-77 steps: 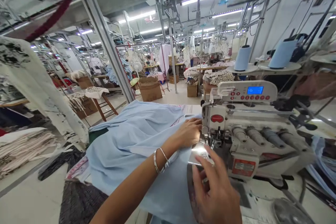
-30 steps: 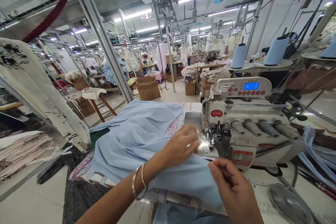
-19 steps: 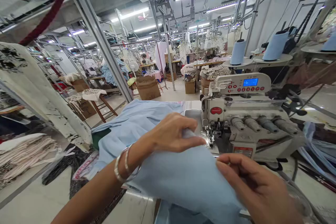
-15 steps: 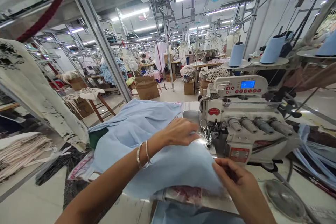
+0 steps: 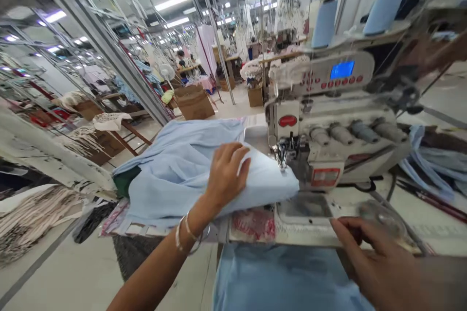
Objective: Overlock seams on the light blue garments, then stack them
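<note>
Light blue fabric [image 5: 175, 165] lies in folds to the left of an overlock sewing machine [image 5: 328, 121]. One corner of it reaches under the presser foot [image 5: 281, 158]. On top of the cloth rests my left hand [image 5: 226, 175], fingers slightly bent and thumb apart, pressing on it rather than gripping. Two bangles circle that wrist. My right hand [image 5: 379, 257] is off the fabric, in front of the machine bed. Its thumb and index finger meet in a pinch; motion blur hides whether anything small is between them.
Blue thread cones [image 5: 324, 22] stand above the machine. More blue cloth [image 5: 277, 277] hangs below the table edge. A small clear packet with red print [image 5: 253, 225] lies at that edge. Scissors [image 5: 430, 199] and blue strips [image 5: 430, 165] are on the right. A metal post [image 5: 105, 48] rises at left.
My right hand has let go of the fabric corner and moved right. The corner now lies at the presser foot. My left hand has shifted left and flattened onto the cloth. The view has tilted.
</note>
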A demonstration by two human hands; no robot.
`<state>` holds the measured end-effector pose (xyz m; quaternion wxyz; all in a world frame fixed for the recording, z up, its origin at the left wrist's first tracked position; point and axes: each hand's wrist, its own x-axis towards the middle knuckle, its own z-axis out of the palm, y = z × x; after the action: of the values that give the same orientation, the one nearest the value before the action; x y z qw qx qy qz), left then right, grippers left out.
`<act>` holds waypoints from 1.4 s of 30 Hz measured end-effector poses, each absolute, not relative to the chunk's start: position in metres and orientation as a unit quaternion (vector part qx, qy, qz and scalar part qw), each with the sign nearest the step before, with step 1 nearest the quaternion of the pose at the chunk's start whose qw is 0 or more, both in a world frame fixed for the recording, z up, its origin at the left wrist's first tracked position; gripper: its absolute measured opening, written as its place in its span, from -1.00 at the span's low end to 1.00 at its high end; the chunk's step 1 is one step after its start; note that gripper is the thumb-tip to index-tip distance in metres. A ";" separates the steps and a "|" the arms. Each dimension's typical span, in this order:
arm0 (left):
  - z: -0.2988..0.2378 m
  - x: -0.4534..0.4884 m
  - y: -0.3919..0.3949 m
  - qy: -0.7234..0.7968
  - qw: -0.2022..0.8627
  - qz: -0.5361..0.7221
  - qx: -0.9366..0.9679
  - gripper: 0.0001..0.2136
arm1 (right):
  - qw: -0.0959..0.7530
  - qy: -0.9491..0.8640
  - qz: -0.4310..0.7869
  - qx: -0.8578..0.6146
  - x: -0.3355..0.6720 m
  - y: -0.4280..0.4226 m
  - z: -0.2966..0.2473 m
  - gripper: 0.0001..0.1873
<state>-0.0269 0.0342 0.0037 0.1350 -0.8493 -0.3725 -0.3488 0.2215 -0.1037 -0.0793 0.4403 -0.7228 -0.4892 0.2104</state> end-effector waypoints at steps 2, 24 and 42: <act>-0.024 -0.042 -0.017 -0.351 0.078 -0.370 -0.857 -0.88 | 0.369 -0.530 0.250 -0.722 0.238 -0.138 -0.109 -0.59; -0.176 -0.016 -0.211 -0.389 -0.291 -0.130 -0.865 -0.67 | 0.165 -0.744 0.226 -0.607 0.250 -0.241 -0.173 -0.75; 0.075 -0.080 -0.011 -0.359 -0.047 -0.120 -0.924 -0.34 | 0.398 -0.677 0.352 -0.509 0.162 -0.088 -0.013 -0.65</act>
<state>-0.0799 -0.0114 0.0749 -0.0470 -0.9244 -0.3592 -0.1198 0.1618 -0.0882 -0.0128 0.3976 -0.5092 -0.6775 0.3516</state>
